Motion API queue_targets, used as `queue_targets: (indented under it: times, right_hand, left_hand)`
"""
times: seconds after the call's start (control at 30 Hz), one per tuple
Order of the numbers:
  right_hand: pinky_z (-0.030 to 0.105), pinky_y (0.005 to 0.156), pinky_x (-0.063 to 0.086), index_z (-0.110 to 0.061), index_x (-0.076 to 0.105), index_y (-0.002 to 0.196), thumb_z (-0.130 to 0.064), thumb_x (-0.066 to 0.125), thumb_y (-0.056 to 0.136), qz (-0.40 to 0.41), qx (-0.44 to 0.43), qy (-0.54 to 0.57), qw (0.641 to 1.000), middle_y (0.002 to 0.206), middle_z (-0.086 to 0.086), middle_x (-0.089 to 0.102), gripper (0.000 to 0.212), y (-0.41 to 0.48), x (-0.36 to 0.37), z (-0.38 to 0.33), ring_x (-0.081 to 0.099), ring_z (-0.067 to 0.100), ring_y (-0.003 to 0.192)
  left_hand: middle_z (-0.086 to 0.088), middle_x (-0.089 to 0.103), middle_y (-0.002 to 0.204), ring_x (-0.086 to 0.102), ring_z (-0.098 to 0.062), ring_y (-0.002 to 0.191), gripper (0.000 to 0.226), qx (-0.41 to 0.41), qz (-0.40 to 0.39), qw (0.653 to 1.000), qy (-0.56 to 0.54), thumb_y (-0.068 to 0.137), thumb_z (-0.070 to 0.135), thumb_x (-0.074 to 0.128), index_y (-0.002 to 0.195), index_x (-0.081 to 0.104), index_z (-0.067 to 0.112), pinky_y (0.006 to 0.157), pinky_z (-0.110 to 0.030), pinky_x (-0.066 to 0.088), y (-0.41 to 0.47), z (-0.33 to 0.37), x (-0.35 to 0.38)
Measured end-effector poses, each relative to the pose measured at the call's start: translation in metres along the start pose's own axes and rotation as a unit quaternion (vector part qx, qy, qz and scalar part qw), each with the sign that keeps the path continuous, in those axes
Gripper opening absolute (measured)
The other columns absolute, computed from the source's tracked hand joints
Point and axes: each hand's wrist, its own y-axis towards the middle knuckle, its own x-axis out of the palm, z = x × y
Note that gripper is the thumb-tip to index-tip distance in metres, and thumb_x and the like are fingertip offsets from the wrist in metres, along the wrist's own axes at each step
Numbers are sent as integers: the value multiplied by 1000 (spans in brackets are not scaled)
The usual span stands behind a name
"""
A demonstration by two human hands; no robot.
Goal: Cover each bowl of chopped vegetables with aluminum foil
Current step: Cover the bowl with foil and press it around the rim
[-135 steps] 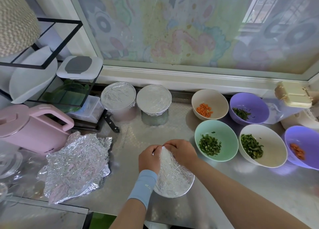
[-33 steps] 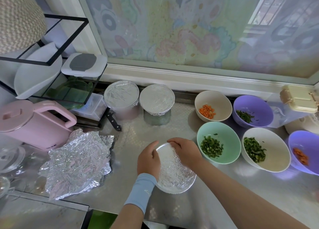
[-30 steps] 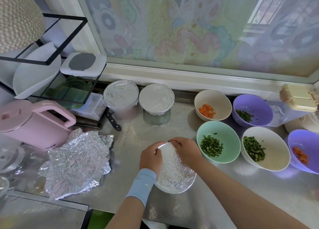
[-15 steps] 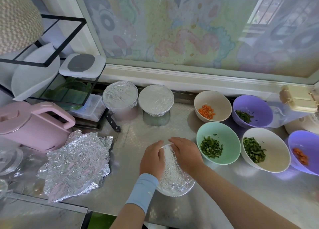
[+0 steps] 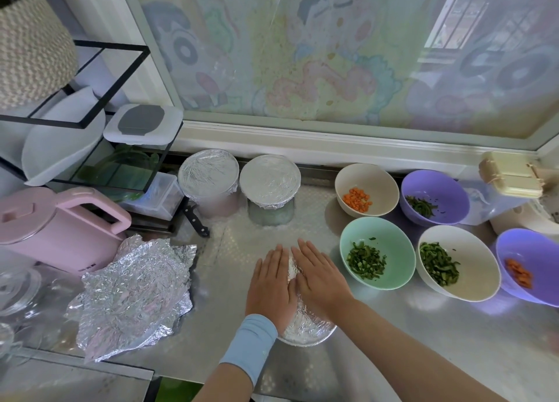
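Note:
A foil-covered bowl point(image 5: 307, 329) sits at the front middle of the steel counter. My left hand point(image 5: 270, 283) and my right hand point(image 5: 320, 276) lie flat side by side on its foil top, fingers straight and pointing away from me. Two more foil-covered bowls point(image 5: 208, 171) point(image 5: 270, 177) stand at the back. Uncovered bowls lie to the right: a beige one with carrot point(image 5: 373, 176), a purple one with greens point(image 5: 444, 189), a mint one with greens point(image 5: 396, 244), a cream one with greens point(image 5: 481, 268) and a purple one with carrot point(image 5: 541, 256).
Crumpled sheets of aluminum foil point(image 5: 133, 292) lie on the counter at the left, beside a pink kettle point(image 5: 51, 229). A black wire rack point(image 5: 90, 123) with containers stands at the back left, a knife point(image 5: 195, 218) beside it. A cream box point(image 5: 511, 174) sits at the far right.
Both hands have gone from curling round the far rim of the foil-covered bowl to lying flat on top of its foil.

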Motion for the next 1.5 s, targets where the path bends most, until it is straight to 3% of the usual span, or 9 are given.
queue_targets:
  times: [0.17,0.43,0.6,0.7,0.8,1.03,1.3,1.4,1.5]
  right_hand:
    - [34,123,7,-23,5,157,-51,-1,85,15,28,12,999,163,-9,-6,77,-20,4,11,-6,7,149]
    - [37,121,17,-29,4,156,-55,6,88,24,46,35,998,163,-13,-1,73,-31,11,17,2,10,150]
    - [30,121,6,-23,14,156,-39,24,101,66,80,67,992,164,-4,7,58,-27,2,10,5,13,150]
    - [25,118,11,-19,30,152,-25,37,103,128,135,130,974,159,1,26,50,-38,6,1,21,16,146]
    - [26,117,13,-16,31,151,-23,42,102,133,172,191,957,159,1,27,51,-46,16,-7,21,16,145]
    - [33,121,15,-23,25,154,-54,16,87,109,156,138,972,161,-7,20,74,-38,23,-3,17,13,147]
    - [38,117,20,-28,21,155,-54,13,86,92,116,69,987,161,-13,15,74,-26,17,-6,12,7,148]
    - [37,115,17,-27,21,155,-51,14,87,72,80,48,993,162,-13,14,72,-16,9,-10,9,6,148]
    - [40,118,18,-23,22,155,-50,12,88,50,47,13,998,162,-7,17,72,-10,7,-11,10,11,149]
  left_hand:
    - [-3,38,154,36,-22,142,61,89,-27,995,39,92,39,36,147,40,14,120,-37,19,-2,1,-4]
    - [-2,55,139,54,-21,127,55,8,-38,999,18,91,37,34,139,51,13,107,-36,42,-12,11,-9]
    - [-2,33,155,30,-21,142,68,-36,-43,998,7,92,44,14,151,29,14,121,-33,18,-12,7,-22]
    - [-1,13,163,9,-19,150,76,33,-47,998,20,87,47,3,155,14,16,122,-32,3,0,4,-29]
    - [3,6,164,3,-16,150,80,122,-83,988,44,83,51,-2,156,6,20,122,-31,1,13,5,-25]
    - [8,19,159,20,-12,142,56,84,-59,994,-25,102,34,32,154,16,23,113,-28,29,4,-5,-17]
    - [2,31,154,29,-14,141,49,30,-32,991,-130,103,28,33,151,30,18,113,-28,30,-3,-18,-16]
    - [-6,42,149,37,-22,138,55,41,12,995,-85,99,36,25,145,41,10,115,-31,27,2,-27,-23]
    - [-4,27,159,21,-21,147,76,99,-21,995,-10,88,47,4,151,30,12,121,-32,15,13,-25,-29]
